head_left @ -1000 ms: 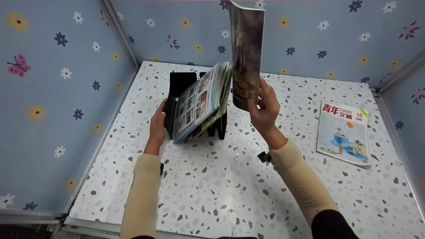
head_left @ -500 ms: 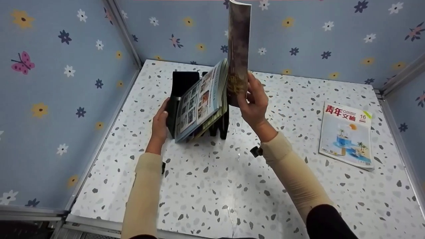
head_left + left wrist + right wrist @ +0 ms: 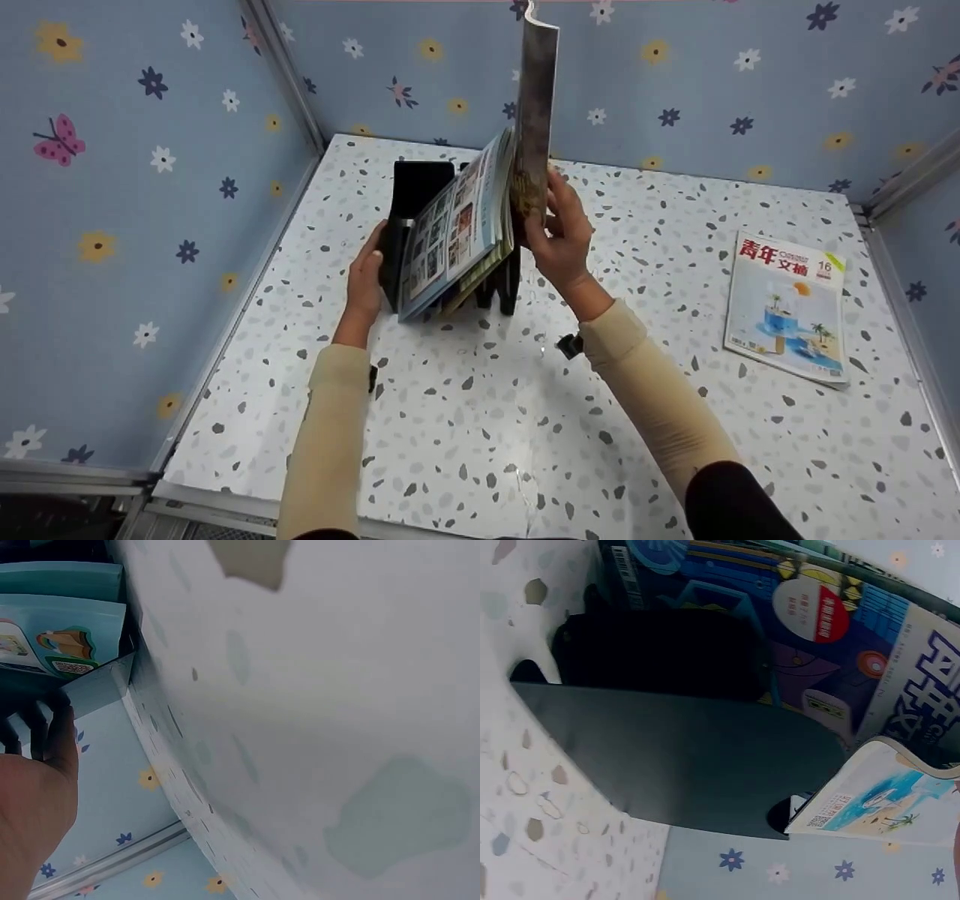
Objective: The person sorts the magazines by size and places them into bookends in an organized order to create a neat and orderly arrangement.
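A black book rack [image 3: 422, 184] stands on the speckled table, with several magazines [image 3: 454, 234] leaning to the right inside it. My left hand [image 3: 364, 281] rests against the outer left side of the rack; in the left wrist view its fingers touch the end plate [image 3: 94, 694]. With my right hand [image 3: 564, 238] I grip an upright, bent magazine [image 3: 534, 112] by its lower part, at the right of the leaning ones. In the right wrist view, its beach-picture cover [image 3: 877, 791] has its lower corner by the rack's dark grey end plate [image 3: 682, 754].
Another magazine [image 3: 786, 307] with red lettering and a beach picture lies flat on the right of the table [image 3: 465, 420]. Flowered blue panels [image 3: 675, 82] wall the table at the back and on both sides.
My right hand has brought the upright magazine leftward, up to the rack, and it now appears more edge-on. The left hand stays against the rack's side.
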`<state>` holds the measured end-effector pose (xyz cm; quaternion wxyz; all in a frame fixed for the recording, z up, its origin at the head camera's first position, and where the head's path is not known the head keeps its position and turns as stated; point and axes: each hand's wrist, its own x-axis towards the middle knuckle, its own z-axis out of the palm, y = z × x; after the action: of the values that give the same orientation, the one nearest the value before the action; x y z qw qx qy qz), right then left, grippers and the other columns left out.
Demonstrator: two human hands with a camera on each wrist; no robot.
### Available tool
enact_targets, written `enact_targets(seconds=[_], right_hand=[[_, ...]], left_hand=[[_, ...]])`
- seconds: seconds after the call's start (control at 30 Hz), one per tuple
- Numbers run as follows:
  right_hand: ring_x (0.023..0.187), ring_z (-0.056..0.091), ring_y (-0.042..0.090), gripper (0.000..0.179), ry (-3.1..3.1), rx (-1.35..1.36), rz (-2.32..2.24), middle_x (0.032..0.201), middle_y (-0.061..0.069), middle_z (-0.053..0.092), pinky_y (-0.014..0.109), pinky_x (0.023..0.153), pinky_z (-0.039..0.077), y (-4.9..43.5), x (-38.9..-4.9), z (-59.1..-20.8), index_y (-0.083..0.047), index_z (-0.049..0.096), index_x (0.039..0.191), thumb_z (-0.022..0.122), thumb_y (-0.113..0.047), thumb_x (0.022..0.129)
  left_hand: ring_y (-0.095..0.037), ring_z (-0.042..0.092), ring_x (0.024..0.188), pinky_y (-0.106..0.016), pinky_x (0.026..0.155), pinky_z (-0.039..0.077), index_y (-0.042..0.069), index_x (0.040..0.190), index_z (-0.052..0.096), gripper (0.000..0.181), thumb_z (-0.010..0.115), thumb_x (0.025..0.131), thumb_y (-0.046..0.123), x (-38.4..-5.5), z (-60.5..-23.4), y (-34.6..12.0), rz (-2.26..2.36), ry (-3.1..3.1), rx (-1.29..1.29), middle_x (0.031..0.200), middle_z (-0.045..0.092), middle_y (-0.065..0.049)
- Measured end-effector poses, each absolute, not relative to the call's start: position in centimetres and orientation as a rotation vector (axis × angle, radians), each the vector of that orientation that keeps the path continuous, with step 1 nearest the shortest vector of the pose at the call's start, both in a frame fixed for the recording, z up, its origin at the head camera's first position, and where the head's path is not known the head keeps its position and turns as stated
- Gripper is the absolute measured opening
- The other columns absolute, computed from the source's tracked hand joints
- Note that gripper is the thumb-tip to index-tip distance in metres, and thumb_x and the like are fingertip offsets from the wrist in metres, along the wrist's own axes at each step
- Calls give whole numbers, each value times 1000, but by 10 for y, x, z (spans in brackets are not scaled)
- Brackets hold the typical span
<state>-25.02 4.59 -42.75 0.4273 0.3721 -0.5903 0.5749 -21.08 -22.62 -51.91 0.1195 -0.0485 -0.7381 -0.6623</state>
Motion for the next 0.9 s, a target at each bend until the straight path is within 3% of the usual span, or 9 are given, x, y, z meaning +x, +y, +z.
enact_targets(seconds=[0.27,0.47,0.7,0.9], right_hand=[[98,58,36,74,-1469,907,1435,121,12,50,18,48,46,45,-241,-432,-14,44,130,45,26,67],[97,58,36,76,-1480,956,1369,122,11,50,22,44,45,44,-247,-442,-18,41,132,48,23,68],[100,58,30,70,-1458,1010,1318,122,9,50,26,46,48,39,-252,-447,-16,43,131,50,18,70],[96,59,32,75,-1462,1044,1335,122,10,50,25,50,50,42,-253,-453,-15,43,131,51,21,66]], left_hand=[[-12,23,132,-32,108,18,13,137,32,44,26,93,13,-212,-517,-225,-1910,-2163,-134,142,31,-2],[-13,24,132,-32,108,18,12,137,32,44,27,93,13,-212,-518,-225,-1921,-2142,-148,142,31,-3],[-12,23,132,-32,108,18,16,137,32,44,28,93,16,-212,-520,-226,-1938,-2153,-122,142,30,0],[-11,23,132,-31,108,17,18,137,33,44,27,93,16,-213,-521,-225,-1931,-2162,-112,142,31,2]])
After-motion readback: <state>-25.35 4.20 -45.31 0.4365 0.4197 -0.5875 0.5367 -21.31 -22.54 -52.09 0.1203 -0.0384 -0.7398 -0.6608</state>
